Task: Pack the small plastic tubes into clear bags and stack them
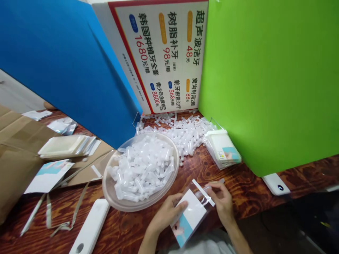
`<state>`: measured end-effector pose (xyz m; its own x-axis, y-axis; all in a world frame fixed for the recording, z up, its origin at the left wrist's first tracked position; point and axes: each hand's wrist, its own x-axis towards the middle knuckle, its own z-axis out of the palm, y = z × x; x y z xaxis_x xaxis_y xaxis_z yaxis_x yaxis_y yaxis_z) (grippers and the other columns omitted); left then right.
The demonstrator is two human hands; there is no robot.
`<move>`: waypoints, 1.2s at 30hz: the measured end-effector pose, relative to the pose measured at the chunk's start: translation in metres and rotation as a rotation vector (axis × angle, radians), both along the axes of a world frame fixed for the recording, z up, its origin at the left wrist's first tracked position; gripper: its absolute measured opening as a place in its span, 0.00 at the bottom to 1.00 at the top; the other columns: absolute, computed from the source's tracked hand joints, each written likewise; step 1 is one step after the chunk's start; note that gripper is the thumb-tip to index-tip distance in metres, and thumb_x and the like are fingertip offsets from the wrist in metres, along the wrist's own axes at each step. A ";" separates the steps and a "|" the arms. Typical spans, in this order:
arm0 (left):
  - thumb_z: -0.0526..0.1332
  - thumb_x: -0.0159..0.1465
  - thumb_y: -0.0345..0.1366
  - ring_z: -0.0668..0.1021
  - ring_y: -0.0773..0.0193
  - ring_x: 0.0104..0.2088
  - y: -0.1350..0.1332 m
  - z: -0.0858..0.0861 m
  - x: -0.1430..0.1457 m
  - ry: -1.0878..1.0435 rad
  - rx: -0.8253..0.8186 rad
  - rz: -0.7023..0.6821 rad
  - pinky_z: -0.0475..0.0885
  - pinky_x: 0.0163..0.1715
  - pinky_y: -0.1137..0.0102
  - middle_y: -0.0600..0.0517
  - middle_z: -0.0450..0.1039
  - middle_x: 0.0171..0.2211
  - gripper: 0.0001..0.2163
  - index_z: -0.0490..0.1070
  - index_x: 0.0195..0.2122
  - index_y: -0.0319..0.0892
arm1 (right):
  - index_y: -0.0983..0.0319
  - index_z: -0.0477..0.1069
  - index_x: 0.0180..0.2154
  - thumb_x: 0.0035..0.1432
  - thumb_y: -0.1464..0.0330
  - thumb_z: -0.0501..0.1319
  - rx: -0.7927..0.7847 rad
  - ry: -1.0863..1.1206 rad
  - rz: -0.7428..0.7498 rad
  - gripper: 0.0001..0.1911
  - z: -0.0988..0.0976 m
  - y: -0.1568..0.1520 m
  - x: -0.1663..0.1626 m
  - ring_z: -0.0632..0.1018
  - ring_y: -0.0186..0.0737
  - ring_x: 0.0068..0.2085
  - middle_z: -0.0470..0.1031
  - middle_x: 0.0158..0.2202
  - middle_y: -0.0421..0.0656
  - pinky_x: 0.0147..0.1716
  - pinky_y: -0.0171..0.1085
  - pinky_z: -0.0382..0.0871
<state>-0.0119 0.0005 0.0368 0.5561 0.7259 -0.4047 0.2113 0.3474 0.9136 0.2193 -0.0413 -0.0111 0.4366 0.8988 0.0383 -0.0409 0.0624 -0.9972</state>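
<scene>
My left hand [169, 211] grips a clear plastic bag [194, 220] by its side, thumb on top. Inside the bag is a white and light-blue printed card. A white strip crosses the bag near its mouth. At that mouth, my right hand [221, 199] is closed, with the fingertips touching the bag. The end of a small translucent plastic tube [221, 181] sticks out past the right fingers; the rest is hidden. Just beyond my left hand stands a round plastic bowl [107, 192] heaped with white translucent tubes [143, 169].
Loose tubes [185, 135] lie behind the bowl. A stack of filled bags [222, 148] rests beside the green panel [275, 77]. A blue panel [66, 60] and a printed board [161, 53] stand behind. At left are a long white case [91, 225], cardboard [21, 148] and bag stacks [66, 145].
</scene>
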 end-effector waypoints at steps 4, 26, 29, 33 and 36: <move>0.65 0.60 0.59 0.73 0.64 0.29 -0.002 -0.002 0.001 0.001 -0.032 0.102 0.67 0.28 0.73 0.50 0.75 0.31 0.25 0.76 0.38 0.36 | 0.60 0.76 0.35 0.51 0.53 0.73 -0.052 -0.029 -0.108 0.19 -0.001 -0.013 0.043 0.80 0.48 0.40 0.79 0.35 0.46 0.42 0.44 0.75; 0.65 0.59 0.61 0.71 0.66 0.27 -0.009 0.002 -0.002 -0.015 -0.005 0.059 0.63 0.26 0.75 0.52 0.73 0.28 0.28 0.75 0.36 0.36 | 0.59 0.74 0.35 0.54 0.55 0.71 0.033 0.087 0.108 0.16 0.009 0.011 -0.011 0.79 0.45 0.40 0.78 0.36 0.44 0.42 0.41 0.74; 0.64 0.59 0.62 0.70 0.69 0.22 -0.009 0.000 0.005 0.026 -0.064 0.049 0.60 0.20 0.76 0.54 0.70 0.25 0.27 0.73 0.36 0.37 | 0.60 0.74 0.34 0.54 0.56 0.72 0.024 0.099 0.166 0.16 0.008 0.005 -0.011 0.79 0.44 0.39 0.78 0.36 0.45 0.40 0.40 0.74; 0.65 0.58 0.61 0.66 0.72 0.16 -0.008 0.002 0.015 0.088 -0.063 0.016 0.57 0.15 0.77 0.59 0.63 0.21 0.25 0.68 0.29 0.40 | 0.60 0.73 0.35 0.53 0.56 0.72 0.028 0.173 0.085 0.16 0.005 0.000 -0.012 0.79 0.45 0.40 0.78 0.39 0.46 0.40 0.40 0.75; 0.68 0.55 0.60 0.65 0.72 0.15 -0.007 0.002 0.018 0.096 -0.074 0.061 0.56 0.14 0.77 0.60 0.61 0.19 0.25 0.66 0.27 0.41 | 0.59 0.72 0.36 0.56 0.57 0.71 0.048 0.215 -0.020 0.15 0.004 0.000 -0.009 0.79 0.44 0.42 0.78 0.41 0.45 0.43 0.41 0.74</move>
<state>0.0066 -0.0064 0.0389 0.4679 0.7235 -0.5075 0.2729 0.4279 0.8617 0.2102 -0.0412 -0.0073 0.4571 0.8893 -0.0149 -0.2505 0.1127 -0.9615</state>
